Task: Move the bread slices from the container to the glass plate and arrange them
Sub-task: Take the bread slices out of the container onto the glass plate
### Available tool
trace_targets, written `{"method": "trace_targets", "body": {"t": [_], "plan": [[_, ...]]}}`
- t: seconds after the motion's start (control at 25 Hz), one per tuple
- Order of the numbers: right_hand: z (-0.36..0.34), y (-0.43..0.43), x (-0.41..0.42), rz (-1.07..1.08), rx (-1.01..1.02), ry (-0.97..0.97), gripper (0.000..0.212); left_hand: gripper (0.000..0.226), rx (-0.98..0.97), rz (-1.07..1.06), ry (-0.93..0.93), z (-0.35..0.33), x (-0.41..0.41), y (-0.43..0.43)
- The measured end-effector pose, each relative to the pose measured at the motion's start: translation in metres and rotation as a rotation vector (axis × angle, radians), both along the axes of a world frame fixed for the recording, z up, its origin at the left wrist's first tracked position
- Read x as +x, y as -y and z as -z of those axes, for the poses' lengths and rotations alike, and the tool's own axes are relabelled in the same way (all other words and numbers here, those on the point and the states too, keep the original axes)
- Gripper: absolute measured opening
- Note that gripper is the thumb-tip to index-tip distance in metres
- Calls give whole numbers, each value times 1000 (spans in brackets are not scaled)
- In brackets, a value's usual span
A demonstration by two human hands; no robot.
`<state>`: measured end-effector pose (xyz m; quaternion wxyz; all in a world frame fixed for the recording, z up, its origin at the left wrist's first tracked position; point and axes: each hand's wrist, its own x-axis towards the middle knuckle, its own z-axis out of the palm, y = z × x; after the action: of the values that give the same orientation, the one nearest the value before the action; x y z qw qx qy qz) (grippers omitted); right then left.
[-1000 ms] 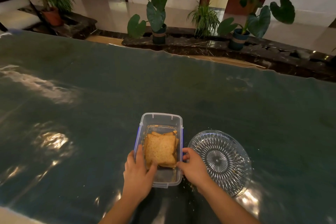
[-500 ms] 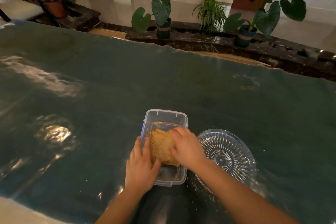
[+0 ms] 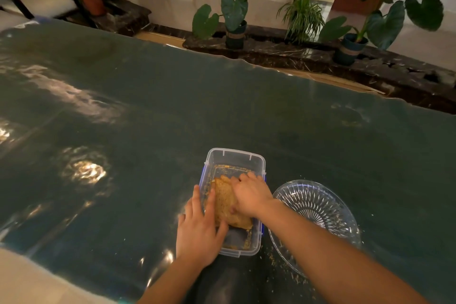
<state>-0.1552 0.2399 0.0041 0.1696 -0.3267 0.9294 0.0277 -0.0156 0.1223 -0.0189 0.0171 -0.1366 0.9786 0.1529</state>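
Note:
A clear plastic container (image 3: pixel 234 158) with blue clips sits on the dark green table near me. Inside it lies a stack of toasted bread slices (image 3: pixel 225 201). My right hand (image 3: pixel 250 195) is down in the container, fingers spread over the top slice and thumb tucked at its near edge. My left hand (image 3: pixel 198 228) rests against the container's near left wall, thumb over the rim and touching the bread. An empty cut-glass plate (image 3: pixel 318 207) sits just right of the container, partly hidden by my right forearm.
Bread crumbs (image 3: pixel 283 266) are scattered on the table around the plate and inside the container. The glossy green table cover (image 3: pixel 222 106) stretches far ahead and to both sides. Potted plants (image 3: pixel 234 7) line a dark stone ledge beyond the table's far edge.
My right hand went from the container's right rim into the container and onto the top bread slice. My left hand stayed at the near left wall. The camera shifted slightly.

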Motion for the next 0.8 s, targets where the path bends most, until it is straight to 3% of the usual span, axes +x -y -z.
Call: {"method": "trace_targets", "body": {"t": [0.24,0.48,0.8], "plan": [[-2,-1,9,76,-93,3,78,71,-88,44,-31,2,2,-1],[-5,-4,14,158,-179,46,64,70,-18,18,-80,3,4,0],[-30,-26,12,526,-456,252,57,79,27,24,-100,7,5,1]]}}
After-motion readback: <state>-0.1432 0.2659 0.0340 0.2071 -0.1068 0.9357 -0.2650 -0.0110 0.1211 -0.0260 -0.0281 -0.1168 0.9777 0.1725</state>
